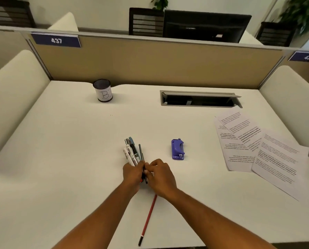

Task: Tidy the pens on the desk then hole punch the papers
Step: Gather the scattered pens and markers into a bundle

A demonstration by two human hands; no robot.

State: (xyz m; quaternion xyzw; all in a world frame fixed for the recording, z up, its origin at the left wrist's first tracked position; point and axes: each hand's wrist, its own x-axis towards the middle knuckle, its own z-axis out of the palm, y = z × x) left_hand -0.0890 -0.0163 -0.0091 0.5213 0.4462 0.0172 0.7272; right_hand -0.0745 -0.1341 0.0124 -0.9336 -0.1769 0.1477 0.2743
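Note:
A bundle of several pens and markers (132, 153) sticks out away from me above my two hands at the middle of the white desk (69, 150). My left hand (133, 174) grips the bundle from the left. My right hand (160, 177) pinches the same bundle from the right, fingertips meeting the left hand. A red pencil (148, 219) lies on the desk under my right wrist, pointing toward me. A purple hole punch (177, 149) sits to the right of the pens. Several printed papers (258, 148) lie spread at the right.
A black pen cup (103, 90) with a white label stands at the back left. An open cable tray (198, 99) is set into the desk at the back. A tan partition (150, 63) closes the far side, with padded dividers left and right.

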